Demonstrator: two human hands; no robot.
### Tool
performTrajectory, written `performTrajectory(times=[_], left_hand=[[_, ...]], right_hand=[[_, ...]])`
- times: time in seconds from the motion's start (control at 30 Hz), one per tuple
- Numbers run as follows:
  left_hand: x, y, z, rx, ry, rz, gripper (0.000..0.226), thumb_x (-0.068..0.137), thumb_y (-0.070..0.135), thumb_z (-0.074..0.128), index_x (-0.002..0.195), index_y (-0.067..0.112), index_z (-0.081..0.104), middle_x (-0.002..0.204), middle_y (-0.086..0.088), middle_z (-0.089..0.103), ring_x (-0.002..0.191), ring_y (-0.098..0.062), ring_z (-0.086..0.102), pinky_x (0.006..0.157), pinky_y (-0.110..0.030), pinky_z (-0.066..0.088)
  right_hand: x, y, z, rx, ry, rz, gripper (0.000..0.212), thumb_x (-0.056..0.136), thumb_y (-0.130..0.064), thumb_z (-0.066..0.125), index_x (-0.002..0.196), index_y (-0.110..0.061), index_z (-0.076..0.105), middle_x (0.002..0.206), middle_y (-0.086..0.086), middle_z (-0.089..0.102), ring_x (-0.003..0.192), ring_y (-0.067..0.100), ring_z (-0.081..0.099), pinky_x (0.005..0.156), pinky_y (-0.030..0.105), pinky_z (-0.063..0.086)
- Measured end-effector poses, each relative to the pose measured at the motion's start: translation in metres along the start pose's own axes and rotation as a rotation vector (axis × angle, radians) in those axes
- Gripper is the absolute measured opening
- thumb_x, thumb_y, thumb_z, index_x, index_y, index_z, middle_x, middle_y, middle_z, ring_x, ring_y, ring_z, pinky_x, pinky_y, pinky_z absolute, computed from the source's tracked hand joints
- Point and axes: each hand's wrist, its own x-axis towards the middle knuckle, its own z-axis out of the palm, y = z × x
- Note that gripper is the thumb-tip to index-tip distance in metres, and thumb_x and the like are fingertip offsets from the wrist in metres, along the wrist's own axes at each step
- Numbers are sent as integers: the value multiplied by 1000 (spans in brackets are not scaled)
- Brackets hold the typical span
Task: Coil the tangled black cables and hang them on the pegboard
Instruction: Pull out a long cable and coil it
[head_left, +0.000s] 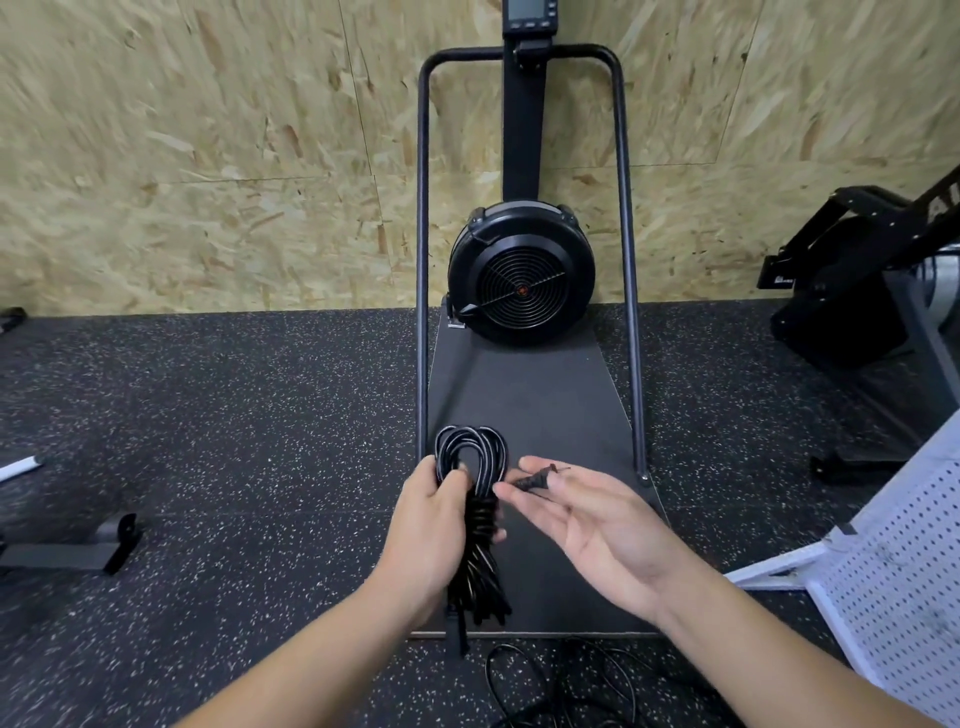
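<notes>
My left hand (431, 525) holds the coil (475, 499) tight around its middle. The loops stick up above my fist, and the rest hangs down below it, over the near part of the black mat (550, 405). My right hand (592, 525) is open, palm up, just beside the coil. A small black tie (535, 479) lies on my fingers (524, 496). I cannot tell if my thumb is pinching it.

I think the job now is to tie the coil shut. To do it well, I should keep my left hand squeezing, so the loops do not slip. Then I should wrap the tie around the middle, just above my fist, and pull it snug.

More cable (561, 686) lies loose on the floor (234, 415) past the near edge of the mat. It needs coiling too.

The pegboard (904, 582) leans on the floor to my right, near the mat's near right corner. The coil goes there once it is tied.
</notes>
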Motion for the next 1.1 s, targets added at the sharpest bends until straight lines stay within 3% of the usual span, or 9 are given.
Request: performTrajectory(times=[0.17,0.37,0.47,0.5,0.57,0.7,0.83,0.97,1.1], left_hand=[[-3,4,10,-60,-36,-12,25,115,17,46,118,-7,56,103,-24,77,83,-29,73,73,-46,65],[-1,10,13,-153,-44,-23,29,116,17,43,123,-6,59,104,-23,79,83,-30,73,79,-49,65],[-6,15,16,-166,-110,-39,26,116,16,43,122,-2,61,116,-14,81,94,-31,75,80,-48,64],[-7,16,17,-165,-138,-44,25,116,16,44,122,-1,61,117,-12,81,97,-31,76,82,-50,64],[-8,16,17,-140,-175,-46,26,115,17,45,124,0,62,119,-11,80,98,-27,75,84,-51,65],[-12,17,13,-24,-226,-25,26,116,22,46,122,4,63,110,-15,77,85,-21,73,78,-44,65],[-15,17,9,52,-210,-7,32,116,28,43,119,2,62,104,-20,77,83,-27,75,77,-49,66],[-20,25,11,97,-255,-17,53,117,33,28,97,5,69,85,-22,73,73,-25,70,74,-47,62],[-22,26,12,172,-290,-30,73,118,39,16,98,-8,67,86,-35,71,71,-28,68,71,-43,63]], right_hand=[[11,11,7,64,207,-82,42,95,-11,70,130,13,64,111,20,78,111,29,80,82,23,65],[9,4,11,132,173,-85,30,100,-1,63,126,13,67,130,26,74,123,31,76,88,24,65],[14,6,13,61,236,-90,22,104,-13,66,118,0,77,111,14,78,88,14,78,69,18,63],[15,7,13,15,244,-89,23,105,-18,66,118,-4,79,105,9,76,74,10,69,62,19,58],[18,9,10,-60,256,-86,25,108,-24,65,122,-9,78,101,5,74,65,9,55,57,22,51],[22,12,3,-234,242,-57,25,110,-13,61,123,-1,78,97,10,66,64,11,50,56,24,47],[13,9,2,-530,157,-9,22,109,-7,63,116,8,76,91,15,68,66,15,56,61,29,49],[6,2,6,-801,85,-48,26,109,-15,67,89,-12,83,77,15,71,69,24,65,68,34,57],[0,-4,-3,-1075,0,-26,28,112,-13,59,94,-17,79,89,18,77,83,22,72,87,35,57]])
